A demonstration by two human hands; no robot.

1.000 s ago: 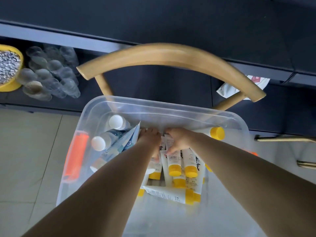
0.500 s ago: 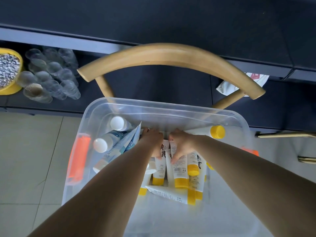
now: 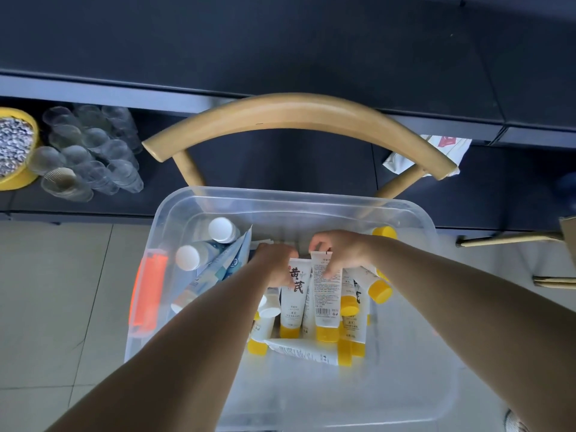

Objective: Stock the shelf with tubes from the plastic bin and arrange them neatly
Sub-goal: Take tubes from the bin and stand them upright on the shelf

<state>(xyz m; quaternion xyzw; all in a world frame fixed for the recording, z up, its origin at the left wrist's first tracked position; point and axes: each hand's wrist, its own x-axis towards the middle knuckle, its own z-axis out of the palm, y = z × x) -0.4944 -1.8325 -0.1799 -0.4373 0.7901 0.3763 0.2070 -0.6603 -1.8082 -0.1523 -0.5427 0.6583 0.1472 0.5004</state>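
Both hands were down in the clear bin [image 3: 414,219], close together near its far wall. The left hand [image 3: 276,263] had its fingers curled over the top end of a white tube [image 3: 292,302] printed with large dark characters, gripping it. The right hand [image 3: 339,251] pinched the crimped end of the neighbouring tube [image 3: 325,302], thumb pressed on its printed face, fingers curled behind. Both tubes hung cap-down, their yellow caps among a loose pile of like tubes [image 3: 307,352] lying across the bin's floor. At the bin's left side leaned blue-and-white tubes [image 3: 218,269] and two white-capped bottles [image 3: 222,229]. An orange latch [image 3: 149,291] showed on the bin's left wall. The bin sat on a chair whose curved wooden back [image 3: 296,112] arched just beyond it. Past the chair ran a dark shelf [image 3: 280,42]; on its lower level to the left lay stacked clear cups [image 3: 93,151] beside a yellow bowl [image 3: 18,182], and to the right a crumpled white packet [image 3: 442,148]. The floor [image 3: 56,291] was pale tile.
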